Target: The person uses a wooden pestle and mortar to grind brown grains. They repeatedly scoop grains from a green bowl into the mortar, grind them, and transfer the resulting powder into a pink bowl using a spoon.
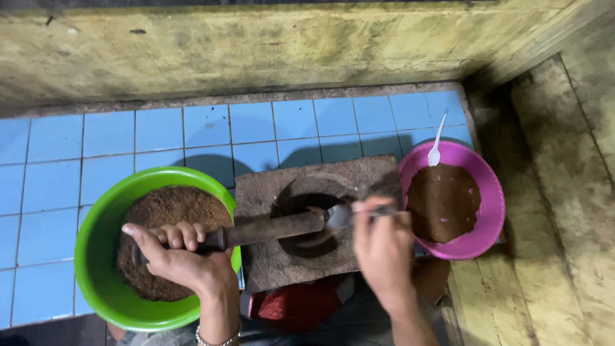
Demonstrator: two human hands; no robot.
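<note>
My left hand [182,256] grips the end of a long dark wooden pestle [269,230] that slants into the hollow of a square stone mortar [262,269]. My right hand [381,247] holds a metal spoon [339,216] whose bowl rests against the pestle's tip over the hollow. A green bowl [96,224] of brown powder sits under my left hand. At the right, a pink bowl [490,192] holds dark brown paste, with a white plastic spoon [437,144] leaning on its far rim.
The bowls and mortar sit on a blue tiled floor [57,166]. A stained yellow wall [256,45] runs along the back and down the right side. A red cloth [295,307] shows below the mortar.
</note>
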